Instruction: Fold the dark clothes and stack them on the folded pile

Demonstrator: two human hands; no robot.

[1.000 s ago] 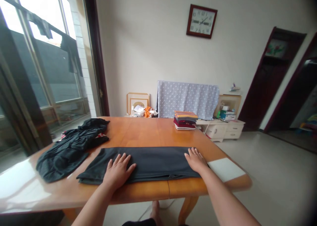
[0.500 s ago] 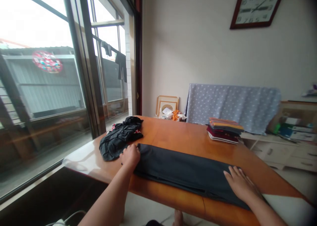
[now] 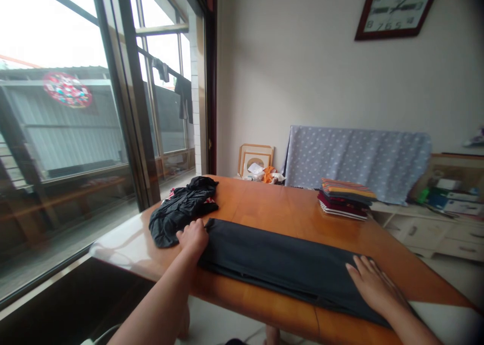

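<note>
A pair of dark trousers, folded into a long flat strip, lies along the near side of the wooden table. At its left end my left hand is closed, fingers curled around the fabric edge. My right hand rests on the right end, palm down with the fingers stretched out. Just beyond my left hand is a crumpled heap of black clothing, with bits of red-and-white striped cloth showing at its sides. A slit between layers runs along the trousers' near edge.
The wooden table has a stack of folded clothes at its far right. A large window stands on the left. Behind are a dotted blue-grey cloth, leaning frames and a white cabinet.
The view has shifted slightly. My left hand has slid a little left with the trousers' left end, and my right hand has moved slightly to the right, staying flat on the fabric.
</note>
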